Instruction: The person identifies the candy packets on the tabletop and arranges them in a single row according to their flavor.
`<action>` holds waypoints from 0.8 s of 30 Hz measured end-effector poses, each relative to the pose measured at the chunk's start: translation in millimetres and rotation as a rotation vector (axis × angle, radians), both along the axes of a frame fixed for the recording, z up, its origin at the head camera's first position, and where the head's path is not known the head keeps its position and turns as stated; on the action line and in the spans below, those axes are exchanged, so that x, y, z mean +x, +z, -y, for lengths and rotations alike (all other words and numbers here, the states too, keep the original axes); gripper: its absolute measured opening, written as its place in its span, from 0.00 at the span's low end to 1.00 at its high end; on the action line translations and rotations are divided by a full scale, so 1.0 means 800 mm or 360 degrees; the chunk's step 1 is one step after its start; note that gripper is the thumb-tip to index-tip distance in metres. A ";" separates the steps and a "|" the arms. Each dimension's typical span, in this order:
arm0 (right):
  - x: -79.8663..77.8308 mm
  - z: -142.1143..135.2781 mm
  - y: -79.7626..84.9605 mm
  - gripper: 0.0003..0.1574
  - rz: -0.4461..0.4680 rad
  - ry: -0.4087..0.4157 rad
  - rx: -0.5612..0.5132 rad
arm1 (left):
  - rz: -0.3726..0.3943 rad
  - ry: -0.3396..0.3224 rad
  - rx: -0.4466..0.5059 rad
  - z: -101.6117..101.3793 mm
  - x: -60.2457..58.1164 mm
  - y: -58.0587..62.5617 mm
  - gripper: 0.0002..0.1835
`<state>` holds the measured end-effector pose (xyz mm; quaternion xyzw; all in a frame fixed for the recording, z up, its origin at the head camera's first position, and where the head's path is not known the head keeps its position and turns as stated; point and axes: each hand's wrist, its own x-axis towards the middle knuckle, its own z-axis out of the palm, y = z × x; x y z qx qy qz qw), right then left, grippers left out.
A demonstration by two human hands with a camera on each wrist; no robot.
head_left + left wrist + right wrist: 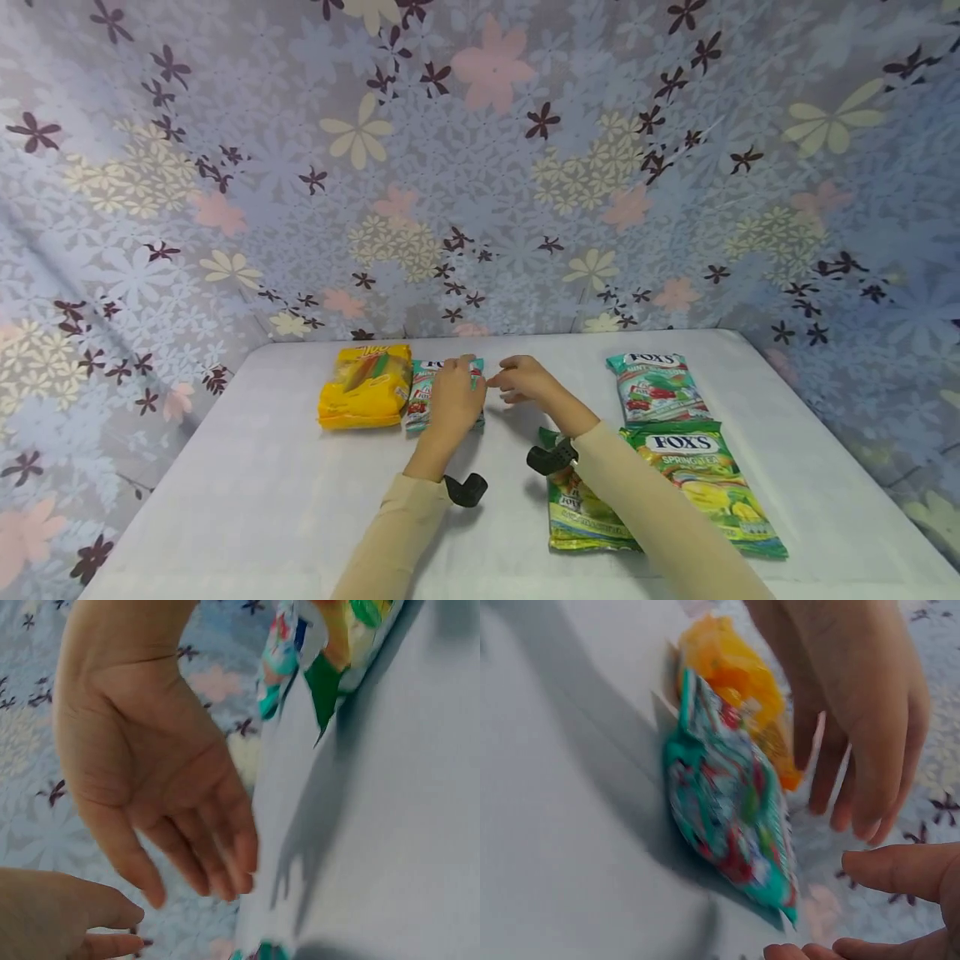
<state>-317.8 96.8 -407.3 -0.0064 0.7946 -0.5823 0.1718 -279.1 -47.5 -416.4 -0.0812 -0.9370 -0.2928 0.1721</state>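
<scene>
My left hand (457, 396) hovers over a teal Fox's candy bag (420, 410), hiding part of it in the head view. In the right wrist view a space shows between that hand (862, 712) and the candy bag (731, 795). Just right of the bag, my right hand (531, 382) hangs above the table, fingers relaxed and holding nothing. Its palm shows in the left wrist view, where the right hand (161, 765) faces the left hand's thumb and finger (90, 915). A yellow candy bag (367, 392) lies directly left of the teal one.
On the right of the white table (247, 500) lies another teal Fox's mint bag (660, 390). Before it are a green Fox's Spring Tea bag (701, 475) and a second green bag (588, 517), partly behind my right sleeve. Flowered cloth (480, 208) hangs behind.
</scene>
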 end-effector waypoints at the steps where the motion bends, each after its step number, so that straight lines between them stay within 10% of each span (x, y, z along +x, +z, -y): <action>1: 0.000 -0.007 0.002 0.40 -0.0018 -0.0003 0.0001 | 0.0029 -0.0032 0.0038 -0.006 -0.002 -0.001 0.20; 24: 0.017 -0.172 0.007 0.39 -0.0239 -0.0190 -0.0023 | 0.1035 -0.0366 0.0772 -0.120 -0.042 -0.009 0.23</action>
